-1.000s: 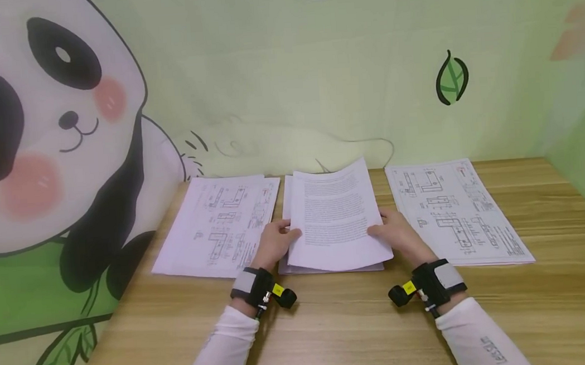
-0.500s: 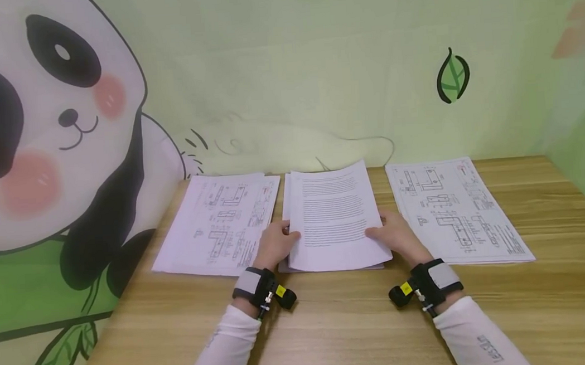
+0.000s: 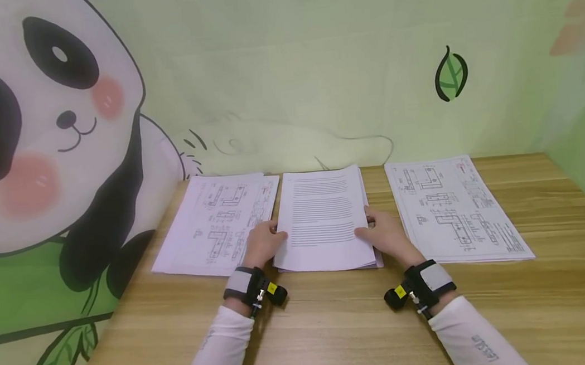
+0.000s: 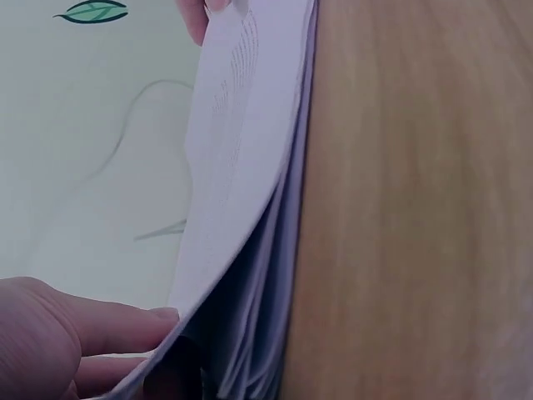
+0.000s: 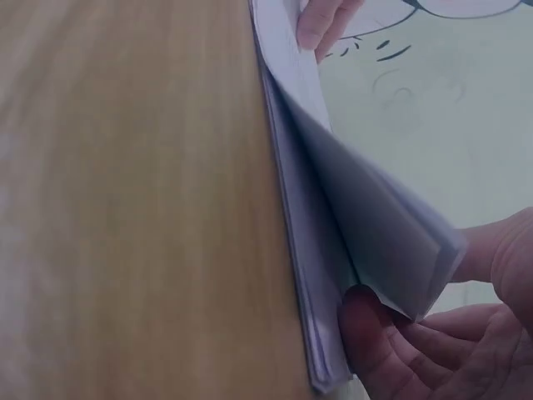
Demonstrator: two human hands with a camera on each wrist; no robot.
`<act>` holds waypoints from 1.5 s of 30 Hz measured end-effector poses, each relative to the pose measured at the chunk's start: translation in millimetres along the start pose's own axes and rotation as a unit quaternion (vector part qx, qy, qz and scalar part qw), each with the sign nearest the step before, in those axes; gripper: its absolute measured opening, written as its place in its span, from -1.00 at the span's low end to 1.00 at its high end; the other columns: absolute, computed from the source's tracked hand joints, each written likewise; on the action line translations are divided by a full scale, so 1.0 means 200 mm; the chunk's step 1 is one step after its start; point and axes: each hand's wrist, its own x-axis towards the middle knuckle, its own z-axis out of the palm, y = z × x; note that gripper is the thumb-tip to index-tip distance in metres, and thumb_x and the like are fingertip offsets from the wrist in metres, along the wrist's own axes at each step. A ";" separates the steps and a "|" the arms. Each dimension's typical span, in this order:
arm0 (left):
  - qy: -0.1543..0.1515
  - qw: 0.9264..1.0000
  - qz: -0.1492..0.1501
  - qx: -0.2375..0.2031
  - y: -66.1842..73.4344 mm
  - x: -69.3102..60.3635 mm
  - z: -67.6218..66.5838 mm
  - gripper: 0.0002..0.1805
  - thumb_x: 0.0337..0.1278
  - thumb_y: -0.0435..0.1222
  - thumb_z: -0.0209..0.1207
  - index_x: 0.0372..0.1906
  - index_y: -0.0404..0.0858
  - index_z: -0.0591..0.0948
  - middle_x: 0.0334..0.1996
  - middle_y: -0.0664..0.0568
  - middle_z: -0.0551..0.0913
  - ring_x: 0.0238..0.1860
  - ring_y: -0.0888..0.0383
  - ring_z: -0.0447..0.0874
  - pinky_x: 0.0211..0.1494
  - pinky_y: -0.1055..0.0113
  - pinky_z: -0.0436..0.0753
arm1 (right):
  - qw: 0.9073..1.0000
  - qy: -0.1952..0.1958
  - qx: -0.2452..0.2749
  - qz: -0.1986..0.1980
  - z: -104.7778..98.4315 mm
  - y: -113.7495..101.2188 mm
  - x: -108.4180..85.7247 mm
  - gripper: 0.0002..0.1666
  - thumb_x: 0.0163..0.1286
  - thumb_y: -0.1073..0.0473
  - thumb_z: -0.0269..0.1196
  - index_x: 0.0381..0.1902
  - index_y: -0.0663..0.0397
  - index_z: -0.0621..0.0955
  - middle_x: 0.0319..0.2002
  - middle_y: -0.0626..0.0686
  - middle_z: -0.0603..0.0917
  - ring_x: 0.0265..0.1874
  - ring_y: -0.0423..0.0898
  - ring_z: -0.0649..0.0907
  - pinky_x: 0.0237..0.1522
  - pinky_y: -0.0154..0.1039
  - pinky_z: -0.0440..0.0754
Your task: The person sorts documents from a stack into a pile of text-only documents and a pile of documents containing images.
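Several sheets of printed text paper (image 3: 322, 214) lie over a lower stack of paper (image 3: 380, 258), which shows along the right side. My left hand (image 3: 264, 244) pinches the upper sheets at their left edge, thumb on top. At the right edge my right hand (image 3: 385, 234) pinches them the same way. Seen from the right wrist, the upper sheets (image 5: 387, 225) bend up from the pile, with fingers of the right hand (image 5: 441, 346) beneath. The left wrist view shows the sheets (image 4: 241, 167) lifted at the left hand (image 4: 75, 333), with gaps between layers.
On the left of the wooden table (image 3: 311, 326) lies a stack of technical drawings (image 3: 189, 228). A second drawing stack (image 3: 457, 211) lies on the right. Behind the table's back edge hangs a green panda backdrop (image 3: 267, 94).
Both hands have shifted left with the upper sheets, which now sit straighter. The lower stack has gone from showing on their left to showing on their right.
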 end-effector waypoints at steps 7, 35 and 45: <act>-0.004 1.000 -0.023 0.012 -0.01 0.00 -0.02 -0.49 0.22 -0.28 0.16 0.28 -0.28 0.54 -0.02 -0.18 0.70 -0.26 0.08 0.62 -0.42 0.43 0.45 | 0.999 -0.025 -0.030 0.001 0.03 -0.03 0.00 -0.09 0.43 0.05 0.14 0.55 0.29 0.03 0.49 0.35 0.25 0.41 0.24 0.41 0.39 0.15 0.43; 0.054 0.998 0.019 0.001 -0.12 -0.05 -0.28 -0.46 0.41 -0.04 0.01 0.35 -0.23 0.48 0.20 -0.23 0.62 0.19 -0.13 0.61 0.20 0.01 0.60 | 0.999 0.029 -0.037 -0.015 0.01 -0.16 -0.04 -0.42 0.50 0.05 0.08 0.40 0.14 0.41 0.36 0.30 0.47 0.25 0.23 0.56 0.17 0.10 0.60; 0.043 0.998 -0.036 0.027 -0.40 -0.05 -0.57 -0.36 0.46 0.00 -0.08 0.48 -0.25 0.28 0.46 -0.29 0.30 0.44 -0.27 0.29 0.40 -0.19 0.39 | 0.994 0.006 0.086 -0.061 0.21 -0.36 -0.02 -0.42 0.46 0.10 0.15 0.39 0.08 0.43 0.26 0.25 0.59 0.20 0.16 0.62 0.21 0.03 0.61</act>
